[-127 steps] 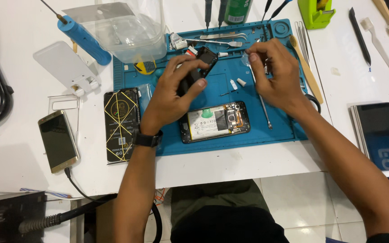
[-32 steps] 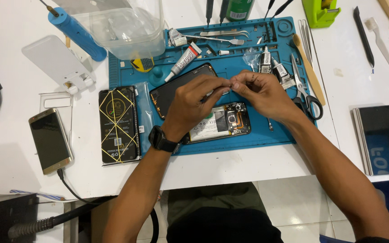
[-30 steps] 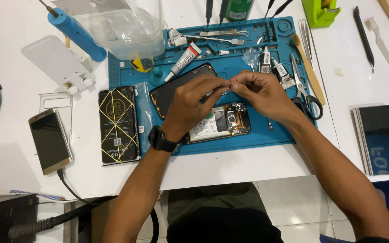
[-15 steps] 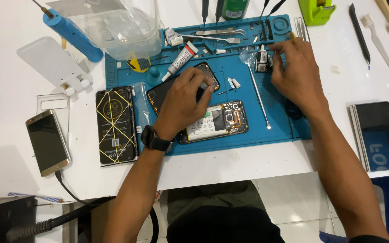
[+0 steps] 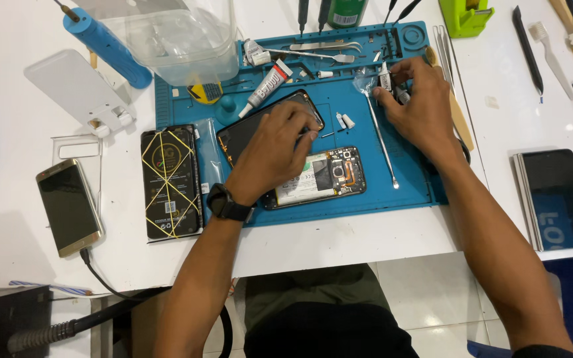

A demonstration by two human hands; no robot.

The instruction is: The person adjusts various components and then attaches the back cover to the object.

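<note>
The left hand (image 5: 274,151) is resting palm-down, fingers curled, on the dark phone screen panel (image 5: 247,129) that is lying tilted near the middle of the blue repair mat (image 5: 406,185); the fingertips are pressing at the panel's right end, though whether they are pinching anything is not clear. Just at 5 o'clock from that hand, the opened phone body (image 5: 326,176) is lying flat with its battery and circuit parts facing up, partly tucked under the wrist, which is wearing a black watch (image 5: 227,204). The right hand (image 5: 419,106) is working well apart, at 2 o'clock from the phone body, with its fingertips closing around a small clear plastic bag (image 5: 369,81) and small dark parts at the mat's upper right. A thin metal spudger (image 5: 382,139) is lying between the two hands, running toward 5 o'clock. At 11 o'clock from the left hand a white glue tube (image 5: 266,88) is lying aslant. Off the mat at 9 o'clock, a black phone bound with yellow rubber bands (image 5: 170,182) is lying beside a gold phone (image 5: 69,205) that is plugged into a cable.
</note>
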